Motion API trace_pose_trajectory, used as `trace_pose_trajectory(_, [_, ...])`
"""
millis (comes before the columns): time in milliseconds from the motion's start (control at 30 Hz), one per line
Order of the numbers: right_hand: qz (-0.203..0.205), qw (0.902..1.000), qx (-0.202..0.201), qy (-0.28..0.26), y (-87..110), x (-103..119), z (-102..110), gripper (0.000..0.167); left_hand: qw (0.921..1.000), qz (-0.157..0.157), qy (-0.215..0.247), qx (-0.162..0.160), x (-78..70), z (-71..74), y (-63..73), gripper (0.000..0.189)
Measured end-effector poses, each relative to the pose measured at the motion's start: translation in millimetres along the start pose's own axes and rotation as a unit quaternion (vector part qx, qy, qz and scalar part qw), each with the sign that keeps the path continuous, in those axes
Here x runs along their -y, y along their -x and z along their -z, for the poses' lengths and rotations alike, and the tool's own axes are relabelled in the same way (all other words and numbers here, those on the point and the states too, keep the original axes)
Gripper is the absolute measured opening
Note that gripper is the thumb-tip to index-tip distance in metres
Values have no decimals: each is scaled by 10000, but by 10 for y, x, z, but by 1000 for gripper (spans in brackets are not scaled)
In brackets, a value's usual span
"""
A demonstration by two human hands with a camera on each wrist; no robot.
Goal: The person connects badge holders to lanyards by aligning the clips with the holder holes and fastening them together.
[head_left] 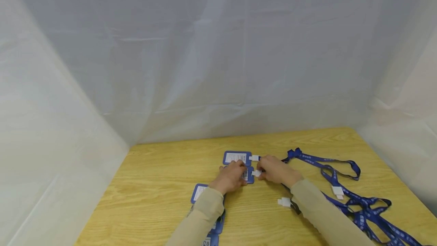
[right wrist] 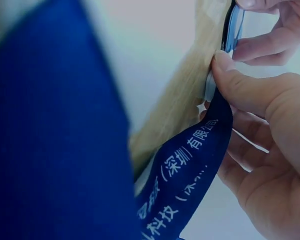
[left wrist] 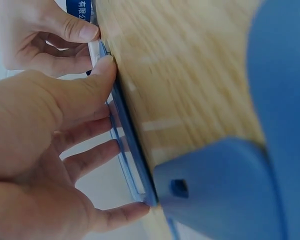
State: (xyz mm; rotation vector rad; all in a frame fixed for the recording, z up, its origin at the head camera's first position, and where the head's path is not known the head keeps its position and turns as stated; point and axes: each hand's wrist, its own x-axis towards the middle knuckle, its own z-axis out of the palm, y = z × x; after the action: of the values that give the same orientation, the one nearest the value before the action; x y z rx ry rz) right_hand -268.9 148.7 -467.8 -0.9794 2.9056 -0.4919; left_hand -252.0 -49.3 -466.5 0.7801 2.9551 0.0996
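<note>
My left hand (head_left: 231, 177) holds a blue badge holder (head_left: 250, 175) by its edges, thumb on one side and fingertips on the other, with the holder on or just above the wooden table. At the holder's right end my right hand (head_left: 277, 170) pinches the white clip (head_left: 257, 173) of a blue lanyard (right wrist: 190, 160) with white lettering. The clip meets the holder's end; whether it is fastened I cannot tell. Just beyond lies another blue badge holder (head_left: 237, 157), with a white clip (head_left: 254, 158) at its right end.
Several more badge holders (head_left: 198, 191) lie beneath and beside my left forearm. Loose blue lanyards (head_left: 365, 215) spread over the table's right side, with white clips (head_left: 284, 202) among them. Pale sheeting (head_left: 218, 67) hangs behind the wooden table (head_left: 164, 185) and along its sides.
</note>
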Motion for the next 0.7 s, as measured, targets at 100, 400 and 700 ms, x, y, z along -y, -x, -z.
trace_pose_trajectory(100, [-99, 9999, -8, 65, -8, 18, -27, 11, 9999, -34, 70, -96, -10, -5, -5, 42])
trace_pose_trajectory(400, [-412, 9986, -294, 183, 19, 91, -74, 12, 9998, 3, 157, -126, -31, 12, -20, 40])
trace_pose_trajectory(700, [-635, 9977, -195, -93, 33, 81, -59, 18, 10000, 92, -1, 34, -31, 37, -8, 42])
